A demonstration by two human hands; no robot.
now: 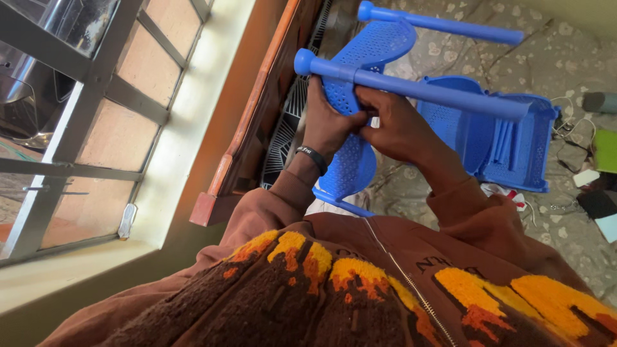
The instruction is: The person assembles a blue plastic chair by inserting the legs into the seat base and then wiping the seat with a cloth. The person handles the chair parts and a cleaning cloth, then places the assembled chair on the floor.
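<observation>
I hold a blue plastic rack in pieces over my lap. My left hand [329, 122], which wears a black wristband, grips the edge of a perforated blue shelf [352, 168]. My right hand [402, 128] is closed where a blue pole [443, 95] meets that shelf, fingers curled against the pole. The pole has a round knob at its left end. A second blue pole [450, 24] runs parallel above it. A blue basket-like tray [508, 144] hangs on the poles to the right of my hands.
A wooden bed frame [257, 115] runs along the left, beside a pale window ledge [183, 128] and metal window bars [83, 96]. A flower-patterned cloth [565, 58] lies under the rack. White cables [572, 122], a green object [605, 151] and small flat items lie at right.
</observation>
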